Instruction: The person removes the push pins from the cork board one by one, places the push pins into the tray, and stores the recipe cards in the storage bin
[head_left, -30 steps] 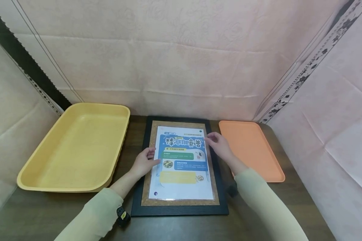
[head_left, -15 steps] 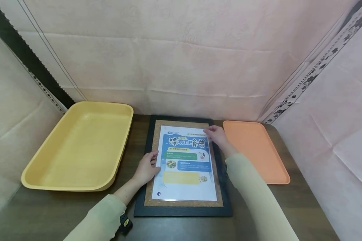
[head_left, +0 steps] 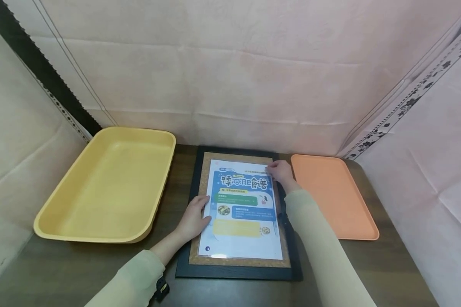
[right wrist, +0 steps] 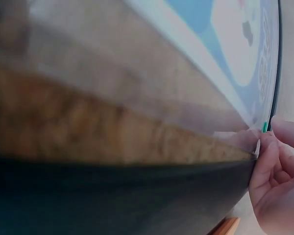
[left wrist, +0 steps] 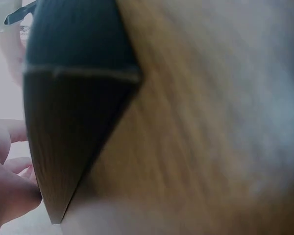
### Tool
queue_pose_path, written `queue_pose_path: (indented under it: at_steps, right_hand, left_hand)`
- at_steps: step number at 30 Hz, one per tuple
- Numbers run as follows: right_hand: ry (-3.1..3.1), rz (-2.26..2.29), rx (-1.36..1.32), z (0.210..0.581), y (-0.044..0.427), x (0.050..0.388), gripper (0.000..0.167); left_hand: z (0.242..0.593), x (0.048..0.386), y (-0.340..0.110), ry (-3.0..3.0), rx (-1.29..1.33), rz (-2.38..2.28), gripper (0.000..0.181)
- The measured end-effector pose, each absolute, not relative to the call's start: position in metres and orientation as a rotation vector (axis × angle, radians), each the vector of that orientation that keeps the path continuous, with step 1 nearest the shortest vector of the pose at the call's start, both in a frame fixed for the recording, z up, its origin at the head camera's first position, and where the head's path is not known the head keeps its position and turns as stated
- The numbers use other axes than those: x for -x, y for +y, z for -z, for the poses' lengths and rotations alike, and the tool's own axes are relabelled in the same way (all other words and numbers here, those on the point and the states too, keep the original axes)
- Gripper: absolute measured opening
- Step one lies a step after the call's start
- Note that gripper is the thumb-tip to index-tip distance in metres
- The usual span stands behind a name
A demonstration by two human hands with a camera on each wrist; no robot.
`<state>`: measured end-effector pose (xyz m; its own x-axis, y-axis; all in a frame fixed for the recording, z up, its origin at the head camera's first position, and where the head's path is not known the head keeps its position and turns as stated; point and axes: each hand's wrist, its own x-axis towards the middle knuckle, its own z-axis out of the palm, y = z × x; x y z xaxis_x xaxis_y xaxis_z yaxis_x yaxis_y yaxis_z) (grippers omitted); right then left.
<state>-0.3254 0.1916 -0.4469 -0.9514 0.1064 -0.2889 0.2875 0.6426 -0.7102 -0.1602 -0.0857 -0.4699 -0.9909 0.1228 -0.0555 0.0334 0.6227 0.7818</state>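
A printed blue-and-white sheet lies on a cork board with a black frame. At the sheet's upper right corner, my right hand has thumb and fingers together. The right wrist view shows that hand pinching a small green pin at the corner; its tip is hidden. My left hand rests at the sheet's left edge, fingers loosely bent and thumb touching the edge. In the left wrist view, this hand appears beside the black frame.
A deep yellow tray stands left of the board, and a flat orange tray lies at its right. Pale cloth hangs behind and at both sides of the brown table.
My right hand has moved slightly up along the sheet to its upper right corner and now covers the green pin. My left hand has slid slightly lower at the left edge. The head view has shifted.
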Motion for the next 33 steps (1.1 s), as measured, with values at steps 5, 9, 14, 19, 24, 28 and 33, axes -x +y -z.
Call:
queue_pose_path:
  at_steps: [5,9,14,19,24,28,33]
  right_hand:
    - [2.658,1.129,-0.314,0.445,0.193,0.327,0.026]
    - [2.673,1.099,-0.338,0.446,0.193,0.329,0.023]
    - [2.712,1.089,-0.327,0.444,0.187,0.331,0.020]
    - [2.742,1.061,-0.326,0.441,0.182,0.335,0.023]
    - [2.744,1.019,-0.360,0.442,0.183,0.337,0.023]
    - [2.741,0.956,-0.335,0.442,0.183,0.336,0.020]
    - [2.690,0.926,-0.338,0.438,0.183,0.336,0.018]
  left_hand:
    - [0.465,0.161,-0.086,2.779,-0.237,-1.197,0.056]
    - [0.464,0.160,-0.088,2.873,-0.359,-0.944,0.054]
    - [0.465,0.158,-0.099,3.020,-0.463,-0.612,0.057]
    - [0.466,0.158,-0.107,3.040,-0.507,-0.587,0.059]
    - [0.471,0.159,-0.106,3.037,-0.525,-0.616,0.059]
    - [0.476,0.157,-0.105,3.022,-0.508,-0.648,0.059]
    - [0.478,0.155,-0.104,3.019,-0.512,-0.658,0.059]
